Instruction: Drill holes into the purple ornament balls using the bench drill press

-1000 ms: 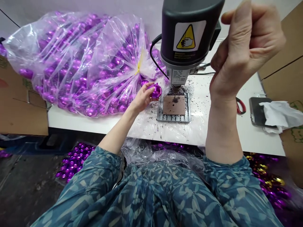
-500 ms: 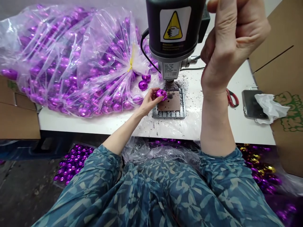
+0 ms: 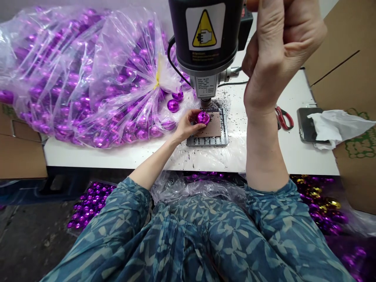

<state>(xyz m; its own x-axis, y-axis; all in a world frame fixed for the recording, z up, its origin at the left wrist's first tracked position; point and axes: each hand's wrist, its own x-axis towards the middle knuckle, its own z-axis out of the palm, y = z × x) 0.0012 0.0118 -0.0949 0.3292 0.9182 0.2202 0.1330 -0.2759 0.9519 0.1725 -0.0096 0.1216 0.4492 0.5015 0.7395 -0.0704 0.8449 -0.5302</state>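
Observation:
A shiny purple faceted ball ornament [image 3: 203,118] is pinched between the thumb and fingers of my left hand [image 3: 188,124]. It is over the wooden plate [image 3: 214,127] on the slotted metal base [image 3: 207,142] of a small bench drill press [image 3: 205,58]. The chuck [image 3: 206,102] is just above and behind the ball. Raised at the right of the machine's black head, my right hand [image 3: 283,51] is closed, and what its fingers hold is hidden beyond the top edge. Two loose purple ball ornaments [image 3: 173,105] lie left of the base.
A large clear bag [image 3: 88,78] of purple balls, tied in yellow, covers the table's left. Red-handled scissors [image 3: 284,118], a dark phone [image 3: 310,125] and white tissue [image 3: 337,125] lie right. Dark shavings surround the base. Cardboard boxes [image 3: 349,51] flank the table; more balls [image 3: 91,203] sit below.
My left hand has moved the ball slightly right over the wooden plate, and the ball has turned a little. My right hand stays raised and closed. The whole view has shifted slightly.

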